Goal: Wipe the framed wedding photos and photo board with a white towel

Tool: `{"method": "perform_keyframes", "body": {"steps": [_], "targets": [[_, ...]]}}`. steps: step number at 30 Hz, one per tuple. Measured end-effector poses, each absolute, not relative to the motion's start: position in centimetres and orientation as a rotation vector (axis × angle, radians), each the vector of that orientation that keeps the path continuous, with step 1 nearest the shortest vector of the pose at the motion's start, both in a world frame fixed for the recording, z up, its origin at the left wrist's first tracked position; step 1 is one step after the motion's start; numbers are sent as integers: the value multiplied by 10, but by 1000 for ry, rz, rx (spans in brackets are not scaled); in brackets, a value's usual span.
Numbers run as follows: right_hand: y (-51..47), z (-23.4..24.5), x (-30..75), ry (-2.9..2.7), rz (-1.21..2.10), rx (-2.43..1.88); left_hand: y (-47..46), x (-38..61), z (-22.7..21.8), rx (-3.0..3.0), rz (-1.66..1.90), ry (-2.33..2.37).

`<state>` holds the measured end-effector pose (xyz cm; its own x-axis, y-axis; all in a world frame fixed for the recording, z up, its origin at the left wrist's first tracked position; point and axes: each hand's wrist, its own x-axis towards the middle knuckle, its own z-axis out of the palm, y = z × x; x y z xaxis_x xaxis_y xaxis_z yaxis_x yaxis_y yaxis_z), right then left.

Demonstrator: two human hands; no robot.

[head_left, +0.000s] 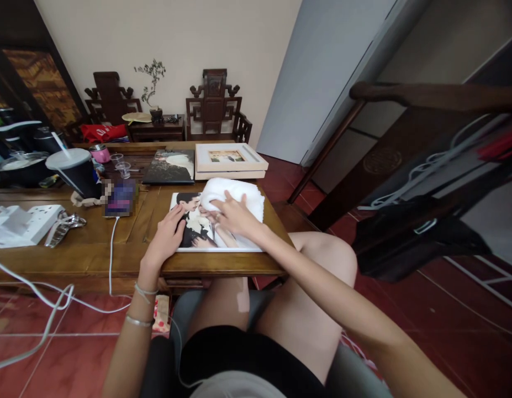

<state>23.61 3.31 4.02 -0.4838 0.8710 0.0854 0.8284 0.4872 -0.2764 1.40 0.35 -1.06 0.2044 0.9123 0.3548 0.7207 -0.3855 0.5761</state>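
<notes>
A photo panel (198,224) showing a couple lies at the front edge of the wooden table. My left hand (168,232) rests flat on the panel's left side, fingers stretched out, holding nothing. Over its right part is a folded, fluffy white towel (249,193), which hides that portion of the picture. My right hand (235,215) holds the towel down against the panel, its fingers partly spread over the fabric.
Behind the panel are a dark photo board (168,167) and a cream framed-picture box (231,166). To the left stand a lidded black cup (75,174), a phone (119,200) on a white cable, and a power strip (27,224). A wooden chair (405,97) is at right.
</notes>
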Motion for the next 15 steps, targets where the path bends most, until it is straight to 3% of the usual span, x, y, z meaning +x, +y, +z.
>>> {"method": "perform_keyframes", "body": {"steps": [8, 15], "targets": [[-13, 46, 216, -2777, 393, -921, -7, 16, 4, 2067, 1328, 1505], [-55, 51, 275, -2781, 605, -800, -6, 20, 2, 2167, 1072, 1518]]}}
